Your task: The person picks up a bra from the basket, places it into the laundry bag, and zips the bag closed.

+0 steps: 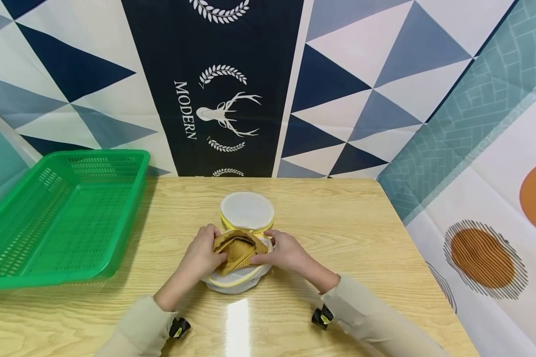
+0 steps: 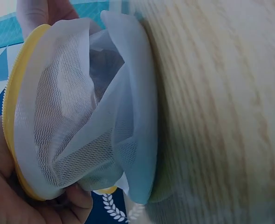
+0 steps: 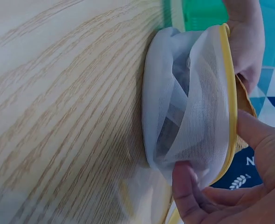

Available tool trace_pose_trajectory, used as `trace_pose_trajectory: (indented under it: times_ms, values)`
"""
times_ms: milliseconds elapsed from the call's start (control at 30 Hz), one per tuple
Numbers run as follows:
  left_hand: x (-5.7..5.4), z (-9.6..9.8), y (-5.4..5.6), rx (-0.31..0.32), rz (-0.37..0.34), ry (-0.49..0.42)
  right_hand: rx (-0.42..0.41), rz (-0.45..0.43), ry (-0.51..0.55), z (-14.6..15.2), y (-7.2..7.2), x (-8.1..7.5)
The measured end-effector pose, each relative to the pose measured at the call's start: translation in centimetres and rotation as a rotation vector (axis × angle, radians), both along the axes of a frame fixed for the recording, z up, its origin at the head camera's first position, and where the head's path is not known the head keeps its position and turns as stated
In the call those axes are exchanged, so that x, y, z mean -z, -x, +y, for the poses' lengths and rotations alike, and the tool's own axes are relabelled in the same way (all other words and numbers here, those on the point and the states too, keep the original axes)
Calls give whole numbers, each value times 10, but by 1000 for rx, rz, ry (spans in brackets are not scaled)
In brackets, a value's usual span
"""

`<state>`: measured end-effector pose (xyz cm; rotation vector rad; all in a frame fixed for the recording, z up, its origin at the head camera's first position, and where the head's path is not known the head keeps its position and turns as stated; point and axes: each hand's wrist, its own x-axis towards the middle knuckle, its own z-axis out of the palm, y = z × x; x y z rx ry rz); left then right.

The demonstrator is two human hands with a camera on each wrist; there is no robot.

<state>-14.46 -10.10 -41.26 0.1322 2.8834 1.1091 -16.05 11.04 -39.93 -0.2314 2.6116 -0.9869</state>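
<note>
On a wooden table (image 1: 362, 223), right of a green basket (image 1: 94, 213), a yellow-edged white mesh bag (image 1: 234, 287) lies open, its round lid (image 1: 247, 210) folded away from the person. The left hand (image 1: 201, 253) and right hand (image 1: 286, 253) grip opposite sides of the bag. Between them, neither clearly nearer, a mustard cloth (image 1: 238, 250) bunches in its mouth, long axis unclear; whether fingers pinch it, I cannot tell.

green basket (image 1: 129, 213) | cropped at left | brown cloth (image 1: 237, 250) | partly hidden
</note>
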Motion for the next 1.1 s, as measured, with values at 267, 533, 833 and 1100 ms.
trace_pose_trajectory:
  times_ms: [267, 533, 833, 1100]
  values:
    - [1, 2, 1, -26, 33, 34, -20, 86, -38, -5, -2, -1]
    - [-3, -14, 6, 28, -88, -131, -11, 125, -37, -4, -1, 1]
    - [-11, -41, 7, -39, -396, -378, -15, 117, -40, -3, -1, 0]
    - [-10, -43, 10, -41, -471, -445, -13, 97, -34, -4, -2, 0]
